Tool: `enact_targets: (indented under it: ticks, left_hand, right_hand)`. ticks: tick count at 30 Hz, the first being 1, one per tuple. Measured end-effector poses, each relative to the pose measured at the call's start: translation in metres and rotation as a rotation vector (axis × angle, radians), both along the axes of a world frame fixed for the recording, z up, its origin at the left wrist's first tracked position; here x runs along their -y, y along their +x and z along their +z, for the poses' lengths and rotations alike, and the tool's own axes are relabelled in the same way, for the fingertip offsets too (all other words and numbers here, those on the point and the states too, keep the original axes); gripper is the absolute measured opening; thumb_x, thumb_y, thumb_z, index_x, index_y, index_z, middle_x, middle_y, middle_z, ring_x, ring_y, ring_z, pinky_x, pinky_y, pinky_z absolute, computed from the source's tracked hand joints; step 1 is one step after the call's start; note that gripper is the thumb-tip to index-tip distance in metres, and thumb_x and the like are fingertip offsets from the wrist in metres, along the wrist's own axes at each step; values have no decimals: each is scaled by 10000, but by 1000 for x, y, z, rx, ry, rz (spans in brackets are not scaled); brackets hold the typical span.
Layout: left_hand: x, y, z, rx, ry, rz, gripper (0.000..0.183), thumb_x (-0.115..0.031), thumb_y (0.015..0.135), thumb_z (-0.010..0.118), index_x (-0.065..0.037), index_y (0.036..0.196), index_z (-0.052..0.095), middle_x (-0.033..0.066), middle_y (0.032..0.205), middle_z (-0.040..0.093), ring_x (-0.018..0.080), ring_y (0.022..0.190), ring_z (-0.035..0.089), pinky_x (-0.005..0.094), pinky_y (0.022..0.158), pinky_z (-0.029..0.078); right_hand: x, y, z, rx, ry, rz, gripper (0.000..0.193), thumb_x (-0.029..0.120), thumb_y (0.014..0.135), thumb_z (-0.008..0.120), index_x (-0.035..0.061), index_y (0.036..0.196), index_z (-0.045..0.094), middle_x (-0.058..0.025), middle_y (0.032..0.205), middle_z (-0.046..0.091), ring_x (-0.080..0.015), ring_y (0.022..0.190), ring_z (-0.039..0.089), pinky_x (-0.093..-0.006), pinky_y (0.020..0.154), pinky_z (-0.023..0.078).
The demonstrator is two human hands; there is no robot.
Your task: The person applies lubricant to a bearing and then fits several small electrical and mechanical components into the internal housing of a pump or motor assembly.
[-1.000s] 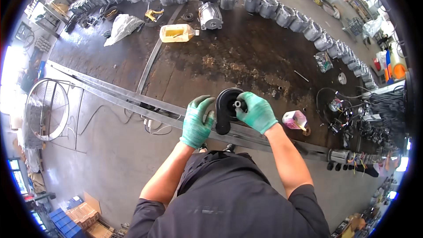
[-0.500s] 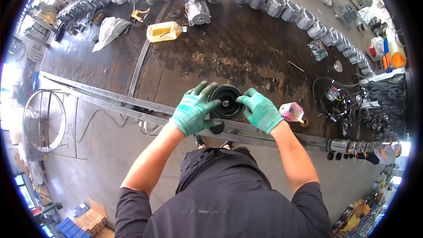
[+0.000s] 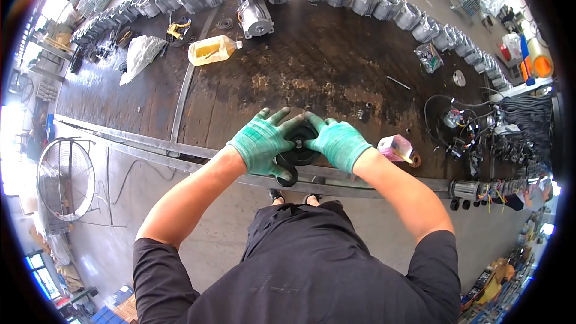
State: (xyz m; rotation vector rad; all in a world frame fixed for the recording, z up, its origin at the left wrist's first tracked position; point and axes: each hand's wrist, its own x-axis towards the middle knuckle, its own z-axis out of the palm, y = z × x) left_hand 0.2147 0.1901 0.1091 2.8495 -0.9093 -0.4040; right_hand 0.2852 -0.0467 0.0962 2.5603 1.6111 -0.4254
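Left hand (image 3: 259, 144) and right hand (image 3: 341, 144) clasp, partly hiding, a black housing (image 3: 298, 156), long axis and spout (image 3: 292, 179) toward the person (image 3: 300, 264); pink box (image 3: 393, 146) to the right

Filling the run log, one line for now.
left hand: on black part, left side; right hand: same part, right side; pink box: right of hands; bottle: farther back

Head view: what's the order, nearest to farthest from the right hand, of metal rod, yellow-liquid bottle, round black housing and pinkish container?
1. Round black housing: touching the right hand.
2. Pinkish container: just right of the hand.
3. Metal rod: beyond, rightward.
4. Yellow-liquid bottle: far left.
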Motion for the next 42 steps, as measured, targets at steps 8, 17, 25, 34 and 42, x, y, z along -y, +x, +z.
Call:
enact_targets:
  ticks: [8, 17, 25, 34, 42]
  left_hand:
    - [-3, 5, -22, 40, -41, -31, 777, -685, 678, 820, -308, 1350, 716, 129, 1695, 352, 439, 1540, 358, 636, 1215, 338]
    - [4, 5, -17, 37, -9, -23, 721, -649, 693, 819, -316, 1326, 728, 134, 1663, 393, 435, 1497, 417, 651, 1221, 321]
    - [-11, -3, -19, 180, -321, 58, 762, -406, 697, 917, -106, 1349, 664, 196, 1566, 507, 424, 1446, 477, 542, 1206, 393]
    - [47, -34, -95, -178, -1338, 988, 686, -108, 1063, 569, -63, 1672, 256, 169, 1532, 523, 244, 1375, 526, 363, 1192, 387]
    - [66, -41, -100, -15, -1188, 1189, 517, -159, 1118, 502, -46, 1611, 393, 143, 1409, 620, 220, 1266, 592, 352, 1127, 444]
  right_hand:
    - [-4, 4, -5, -22, -24, 9, 334, 221, 973, 655, 262, 1289, 755, -186, 1525, 521, -347, 1186, 676, -430, 940, 591]
    - [-7, 2, -5, 1, -55, -7, 311, 244, 987, 643, 229, 1275, 758, -187, 1537, 530, -350, 1199, 671, -425, 934, 587]
    - [79, 18, -2, -291, 475, -351, 537, 12, 863, 631, 135, 1386, 646, -183, 1513, 548, -381, 1223, 649, -448, 1031, 556]
    - [251, 177, -111, 79, 261, -916, 194, 120, 932, 643, 93, 1109, 720, -210, 1168, 729, -412, 1106, 695, -492, 934, 570]
    - [217, 289, -161, 202, -126, -784, 261, 68, 1024, 512, 108, 1227, 671, -186, 1276, 685, -379, 1194, 686, -503, 951, 589]
